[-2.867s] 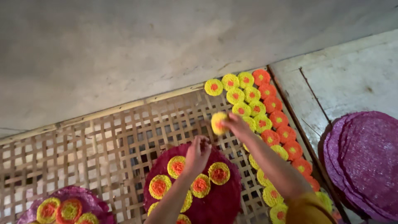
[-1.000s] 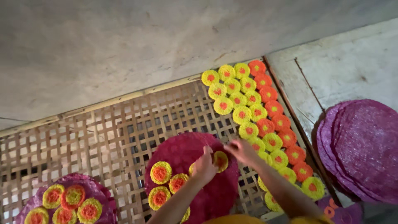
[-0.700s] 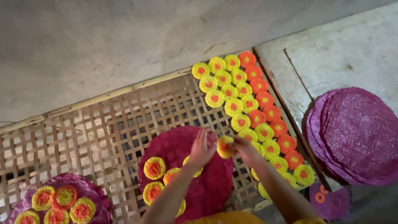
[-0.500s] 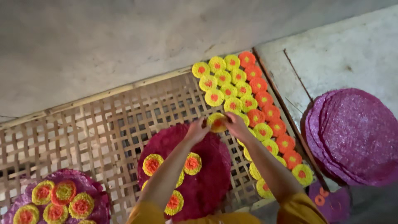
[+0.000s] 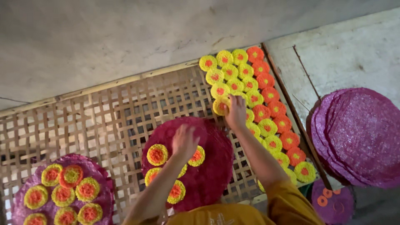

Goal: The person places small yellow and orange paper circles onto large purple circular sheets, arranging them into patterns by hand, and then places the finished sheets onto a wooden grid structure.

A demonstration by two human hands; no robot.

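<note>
Now the right hand [image 5: 236, 111] presses a yellow disc [image 5: 221, 106] onto the woven bamboo rack [image 5: 104, 121], fingers curled on its edge, at the left of the rows of yellow and orange discs [image 5: 258, 104]; the left hand [image 5: 184, 141] hovers loosely open, holding nothing, over the magenta tray [image 5: 216, 166], just beside a yellow-and-orange disc [image 5: 197, 156]; a stack of purple mats [image 5: 358, 133] lies to the right.

A grey concrete floor [image 5: 104, 37], scuffed and faintly cracked, fills the upper part of the view. At the right lies a paler concrete slab [image 5: 346, 58] with a thin twig across it. Light is dim and even.
</note>
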